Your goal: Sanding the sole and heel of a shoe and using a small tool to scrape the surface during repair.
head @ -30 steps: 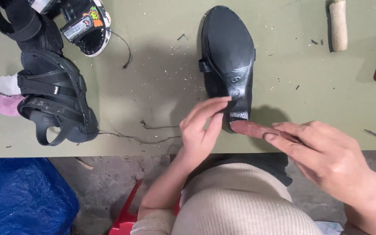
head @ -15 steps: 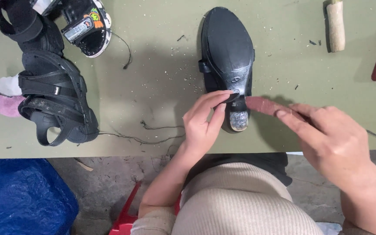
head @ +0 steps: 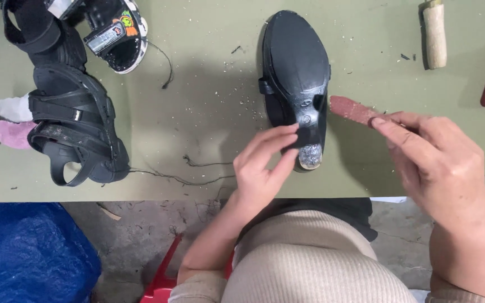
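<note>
Black heeled shoe [head: 296,73], sole up: stiff, light; my left hand [head: 262,165] pinches its heel; my right hand [head: 436,163] grips a sandpaper strip [head: 352,109], flexible, just beside

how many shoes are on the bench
3, possibly more hidden: a black heeled shoe sole-up at the left hand, a black sandal left, a small patterned sandal top left.
</note>
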